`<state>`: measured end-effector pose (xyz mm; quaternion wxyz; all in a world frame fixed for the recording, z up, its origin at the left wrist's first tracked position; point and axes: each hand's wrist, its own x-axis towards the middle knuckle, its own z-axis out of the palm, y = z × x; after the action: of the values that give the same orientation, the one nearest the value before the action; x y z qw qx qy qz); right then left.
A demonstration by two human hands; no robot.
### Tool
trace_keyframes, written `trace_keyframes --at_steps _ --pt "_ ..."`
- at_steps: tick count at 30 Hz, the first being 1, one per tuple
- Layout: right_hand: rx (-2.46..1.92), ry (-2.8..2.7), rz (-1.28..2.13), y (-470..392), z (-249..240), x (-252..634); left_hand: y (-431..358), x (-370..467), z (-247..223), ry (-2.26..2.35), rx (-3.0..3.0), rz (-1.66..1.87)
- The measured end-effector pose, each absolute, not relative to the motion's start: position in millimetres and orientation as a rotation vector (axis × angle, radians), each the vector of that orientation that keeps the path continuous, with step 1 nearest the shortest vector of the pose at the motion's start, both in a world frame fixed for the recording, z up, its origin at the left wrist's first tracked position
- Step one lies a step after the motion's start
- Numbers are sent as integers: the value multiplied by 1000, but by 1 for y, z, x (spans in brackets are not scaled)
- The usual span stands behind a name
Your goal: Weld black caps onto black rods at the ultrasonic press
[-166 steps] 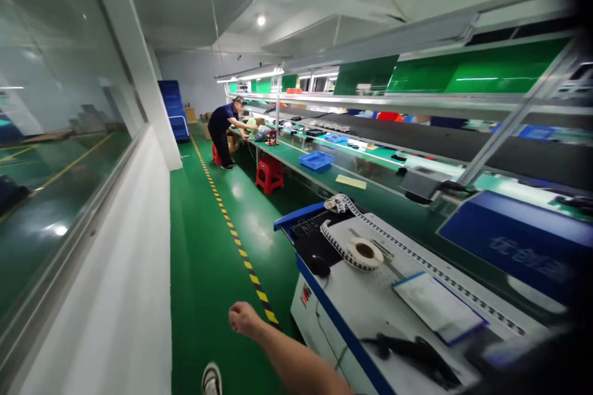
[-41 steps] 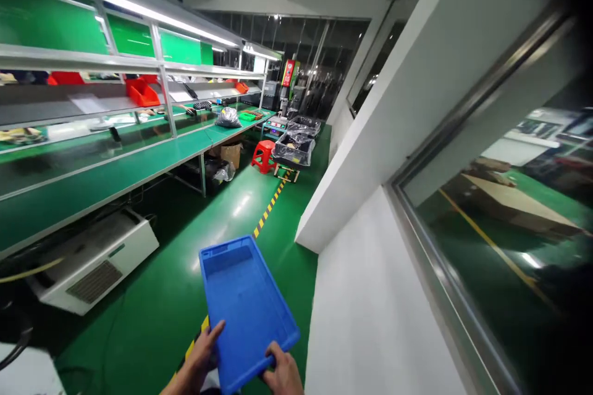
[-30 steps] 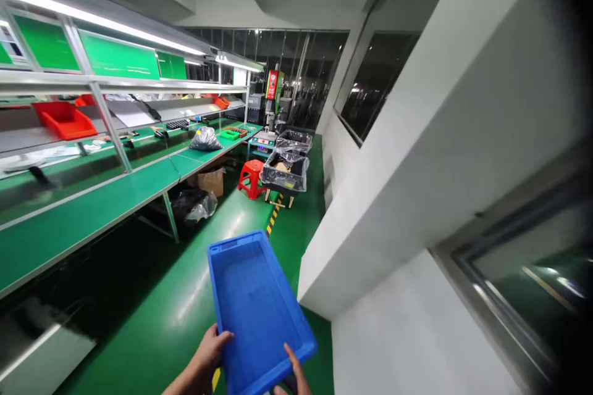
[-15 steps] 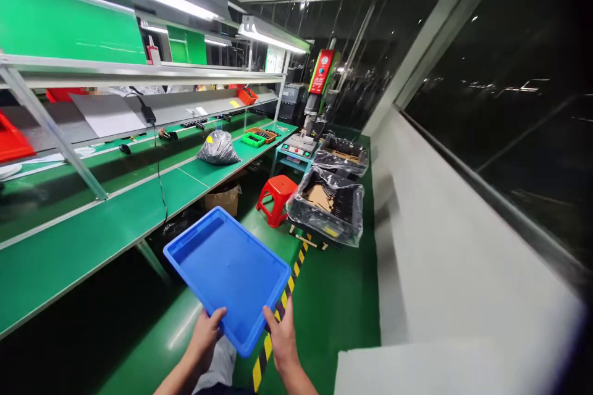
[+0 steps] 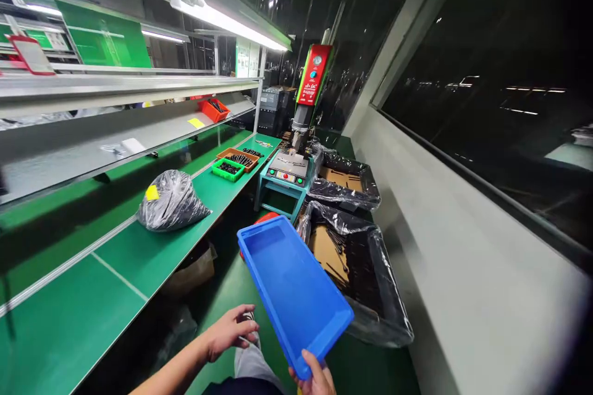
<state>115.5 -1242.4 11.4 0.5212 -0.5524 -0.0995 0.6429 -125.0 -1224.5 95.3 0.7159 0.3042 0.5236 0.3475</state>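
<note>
A shallow blue plastic tray (image 5: pixel 296 290) is tilted in front of me, its inside bare. My right hand (image 5: pixel 315 376) grips its near corner, thumb over the rim and fingers underneath. Left of the tray, my left hand (image 5: pixel 231 330) is apart from it, fingers spread and holding nothing. Past the tray's right side stands a plastic-lined bin (image 5: pixel 370 271) of long black parts and cardboard. The tray covers most of a red stool (image 5: pixel 266 218).
A green workbench (image 5: pixel 115 284) runs along the left, bearing a tied bag (image 5: pixel 171 200), a green bin (image 5: pixel 228 169) and an orange bin (image 5: pixel 248 158). Ahead stands a red-and-green press machine (image 5: pixel 315 74). Another lined bin (image 5: pixel 343 179) sits beside it. A white wall (image 5: pixel 445 210) bounds the right.
I have moved forward toward the machine and the lined bins. My left hand has let go of the tray, which now hangs from my right hand, turned and shifted to the right.
</note>
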Motion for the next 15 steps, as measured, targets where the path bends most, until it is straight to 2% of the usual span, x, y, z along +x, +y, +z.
trace_keyframes --at_steps 4,11,15 --pt "-1321 -269 1482 -1105 14 103 -1124 -175 79 1406 542 835" --pt "-1156 -352 1650 -833 76 26 -999 -272 61 1577 421 935" --pt "-1131 -394 1633 -701 97 -23 -921 -313 64 1483 478 936"
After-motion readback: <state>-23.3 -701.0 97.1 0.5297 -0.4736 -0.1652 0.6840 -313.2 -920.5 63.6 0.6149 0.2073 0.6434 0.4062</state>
